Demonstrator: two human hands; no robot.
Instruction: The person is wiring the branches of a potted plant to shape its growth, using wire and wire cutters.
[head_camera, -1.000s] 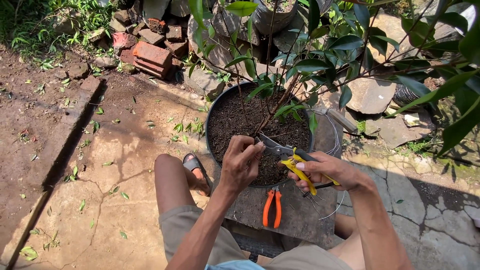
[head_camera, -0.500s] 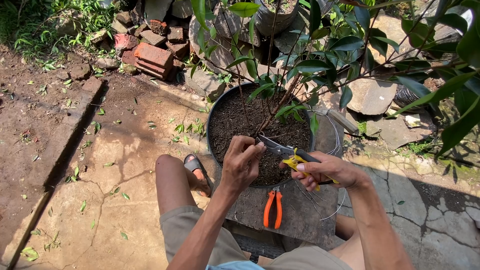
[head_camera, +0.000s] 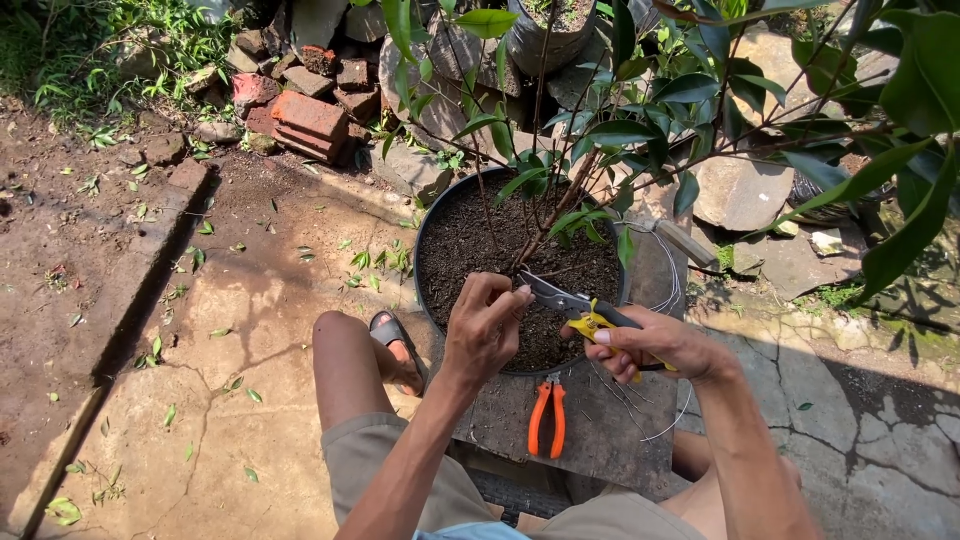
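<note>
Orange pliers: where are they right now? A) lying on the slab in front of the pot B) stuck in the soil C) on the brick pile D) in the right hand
A: the orange pliers lie untouched on the slab just in front of the pot, while the right hand grips the yellow-handled cutters and the left hand is at their tip.

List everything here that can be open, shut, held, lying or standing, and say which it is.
Yellow-handled pliers: held in the right hand, tips nearly shut at the stem.
Left hand: fingers pinched at the plier tips.
Orange-handled cutters: lying untouched on the slab, handles slightly apart.
Black pot: upright, full of soil.
Wire: loose, coiled beside the pot.
</note>
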